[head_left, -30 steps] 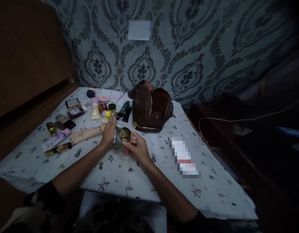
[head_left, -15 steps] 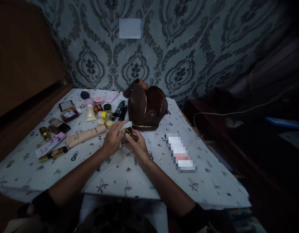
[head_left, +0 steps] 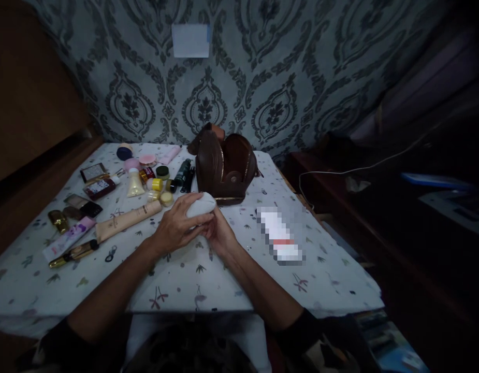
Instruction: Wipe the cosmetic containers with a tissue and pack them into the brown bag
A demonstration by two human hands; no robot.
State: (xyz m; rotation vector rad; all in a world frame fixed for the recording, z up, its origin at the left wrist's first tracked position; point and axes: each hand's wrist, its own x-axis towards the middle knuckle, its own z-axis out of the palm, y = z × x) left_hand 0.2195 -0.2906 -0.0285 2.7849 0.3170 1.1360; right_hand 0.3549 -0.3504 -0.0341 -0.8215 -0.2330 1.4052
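Note:
My left hand (head_left: 175, 228) grips a white wipe (head_left: 201, 204) and presses it down over what my right hand (head_left: 220, 233) holds. That hand is curled beneath the wipe, and the gold-lidded jar in it is hidden. Both hands meet over the middle of the table (head_left: 223, 290), just in front of a brown leather bag (head_left: 223, 168) that stands unzipped.
Several cosmetics lie at the left: a beige tube (head_left: 126, 220), a pink tube (head_left: 68, 235), a gold tube (head_left: 74, 254), small jars (head_left: 157, 184) and compacts (head_left: 92, 172). A blurred white item (head_left: 280, 241) lies to the right. Beyond the table's right edge stands dark furniture with a cable (head_left: 340, 173).
My left hand has brought the white wipe over the gold-lidded jar, which now is covered. The view has shifted rightward, so everything sits further left.

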